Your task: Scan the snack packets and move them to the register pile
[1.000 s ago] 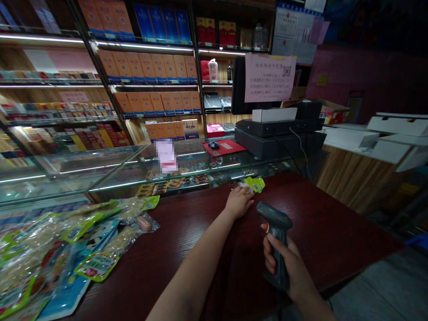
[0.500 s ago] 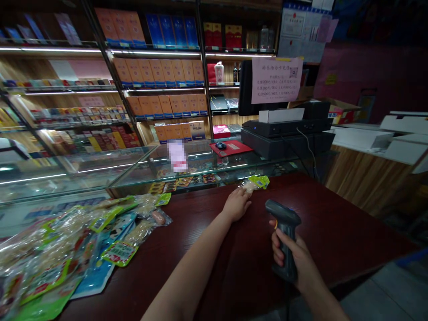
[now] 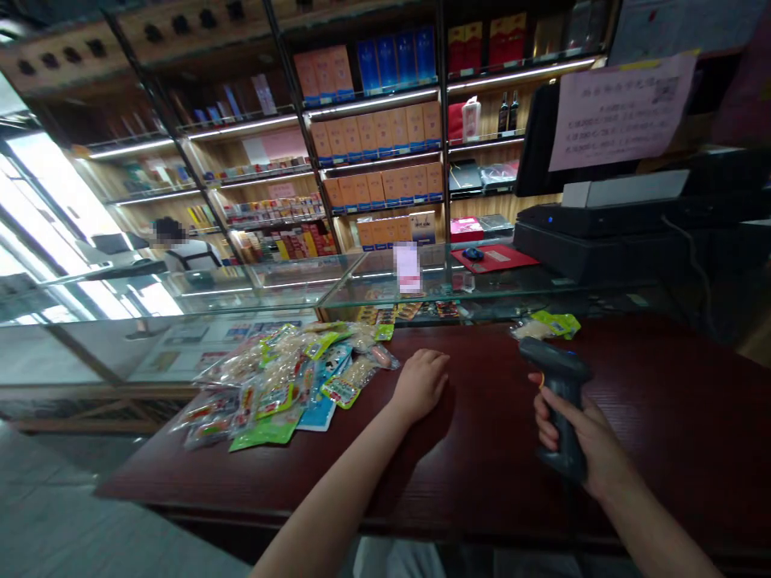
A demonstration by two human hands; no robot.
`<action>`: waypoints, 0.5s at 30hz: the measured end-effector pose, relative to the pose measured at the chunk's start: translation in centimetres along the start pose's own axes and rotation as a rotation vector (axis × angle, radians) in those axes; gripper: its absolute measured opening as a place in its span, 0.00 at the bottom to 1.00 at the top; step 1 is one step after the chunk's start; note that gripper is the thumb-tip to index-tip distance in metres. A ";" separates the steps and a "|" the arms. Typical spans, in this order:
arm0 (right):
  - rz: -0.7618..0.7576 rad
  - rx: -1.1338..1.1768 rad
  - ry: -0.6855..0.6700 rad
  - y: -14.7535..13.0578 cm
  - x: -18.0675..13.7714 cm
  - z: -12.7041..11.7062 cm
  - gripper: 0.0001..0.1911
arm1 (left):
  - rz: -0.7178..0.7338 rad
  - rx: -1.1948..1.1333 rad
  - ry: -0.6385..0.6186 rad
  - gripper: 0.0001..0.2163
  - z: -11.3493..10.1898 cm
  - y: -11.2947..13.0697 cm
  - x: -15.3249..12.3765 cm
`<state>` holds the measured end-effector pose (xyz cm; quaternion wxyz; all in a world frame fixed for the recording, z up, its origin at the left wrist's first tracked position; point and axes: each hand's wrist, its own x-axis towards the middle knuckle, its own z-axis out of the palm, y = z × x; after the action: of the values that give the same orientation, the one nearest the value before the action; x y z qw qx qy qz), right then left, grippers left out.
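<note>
My right hand (image 3: 581, 437) is wrapped round the grip of a dark handheld barcode scanner (image 3: 557, 401), held upright above the dark red wooden counter (image 3: 482, 449). My left hand (image 3: 420, 384) hovers low over the counter with fingers loosely curled and nothing in it, between the scanner and a pile of snack packets (image 3: 283, 381). A single green and clear snack packet (image 3: 548, 325) lies at the counter's far edge, just behind the scanner's head.
A glass display case (image 3: 337, 289) runs behind the counter. A black cash register with a printer (image 3: 608, 229) stands at the right, with a pink paper sign (image 3: 620, 112) above. Shelves of boxed goods (image 3: 379, 152) fill the back wall. A person (image 3: 181, 249) sits far left.
My left hand has let go of the single green packet and pulled back toward the left. My view has swung left, bringing the whole pile of packets into view. The scanner stays gripped.
</note>
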<state>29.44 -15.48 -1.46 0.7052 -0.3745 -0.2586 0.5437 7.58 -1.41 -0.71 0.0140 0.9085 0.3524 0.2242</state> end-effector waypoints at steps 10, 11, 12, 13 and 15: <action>0.041 0.051 -0.224 2.1 2.5 5.5 0.17 | -0.385 0.090 0.211 0.10 -2.5 -5.2 -5.7; 0.055 0.062 -0.226 2.4 2.6 5.3 0.17 | -0.409 0.096 0.220 0.09 -2.7 -5.8 -5.8; 0.070 0.070 -0.224 2.6 2.8 5.1 0.16 | -0.435 0.107 0.229 0.09 -2.9 -6.5 -5.8; 0.084 0.076 -0.225 2.8 2.9 4.8 0.16 | -0.464 0.124 0.236 0.09 -3.1 -7.2 -5.7; 0.103 0.085 -0.232 3.1 3.2 4.3 0.16 | -0.526 0.180 0.249 0.10 -3.5 -8.7 -5.1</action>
<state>25.25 -10.99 -1.60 0.6570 -0.2915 -0.2955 0.6294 -2.75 1.36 -1.16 -0.0522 0.7491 0.5930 0.2906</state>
